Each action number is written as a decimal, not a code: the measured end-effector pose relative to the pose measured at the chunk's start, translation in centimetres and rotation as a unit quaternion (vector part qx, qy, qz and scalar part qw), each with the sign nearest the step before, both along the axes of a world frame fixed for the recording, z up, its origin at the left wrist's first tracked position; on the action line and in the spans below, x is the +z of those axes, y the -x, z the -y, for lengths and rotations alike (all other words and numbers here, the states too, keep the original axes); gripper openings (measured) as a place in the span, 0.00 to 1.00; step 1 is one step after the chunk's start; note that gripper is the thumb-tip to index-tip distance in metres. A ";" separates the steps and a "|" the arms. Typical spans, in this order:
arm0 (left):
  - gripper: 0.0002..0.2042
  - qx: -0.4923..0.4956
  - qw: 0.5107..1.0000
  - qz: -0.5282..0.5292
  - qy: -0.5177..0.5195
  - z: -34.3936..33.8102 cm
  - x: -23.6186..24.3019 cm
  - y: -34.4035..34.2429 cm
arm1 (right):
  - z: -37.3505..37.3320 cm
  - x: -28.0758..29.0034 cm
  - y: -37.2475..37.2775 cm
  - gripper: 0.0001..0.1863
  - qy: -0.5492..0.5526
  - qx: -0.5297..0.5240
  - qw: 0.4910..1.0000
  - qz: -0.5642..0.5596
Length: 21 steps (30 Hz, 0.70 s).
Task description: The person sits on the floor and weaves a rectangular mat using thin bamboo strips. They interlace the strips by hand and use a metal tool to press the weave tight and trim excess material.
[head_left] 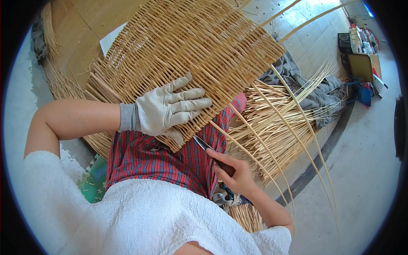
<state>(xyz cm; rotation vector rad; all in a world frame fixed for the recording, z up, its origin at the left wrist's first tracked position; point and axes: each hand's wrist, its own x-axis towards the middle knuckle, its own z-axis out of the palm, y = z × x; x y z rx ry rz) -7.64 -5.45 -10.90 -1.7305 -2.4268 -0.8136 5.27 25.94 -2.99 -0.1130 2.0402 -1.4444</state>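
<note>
A woven wicker panel (178, 46) of golden-brown rods rests across my lap, with long loose rods (272, 106) sticking out from its right side. My left hand (168, 106), in a pale work glove with a grey cuff, lies flat on the panel near its lower corner, fingers spread. My bare right hand (236, 172) is closed round the dark handle of an awl (203, 143) with a tapered metal blade. The awl's tip meets the panel's near edge, just right of the gloved thumb. The exact spot of the tip is hard to make out.
Bundles of peeled rods (272, 131) lie at the right beside grey cloth (327, 93). More rods (63, 85) are stacked at the left, next to a wooden board (80, 38). A box of odds and ends (361, 63) stands far right. Something green (94, 182) lies at lower left.
</note>
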 end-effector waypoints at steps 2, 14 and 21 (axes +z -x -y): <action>0.54 -0.009 1.000 0.004 -0.009 0.1 0.4 0.4 | 0.1 -0.6 -0.2 0.26 0.030 -0.020 0.997 0.064; 0.53 -0.005 1.000 -0.008 -0.004 0.4 -0.3 0.0 | 0.5 -0.7 0.7 0.26 -0.072 0.080 0.985 -0.138; 0.55 -0.012 0.999 -0.011 -0.030 0.1 1.4 0.3 | -0.4 -0.4 1.7 0.29 0.184 -0.051 0.911 0.366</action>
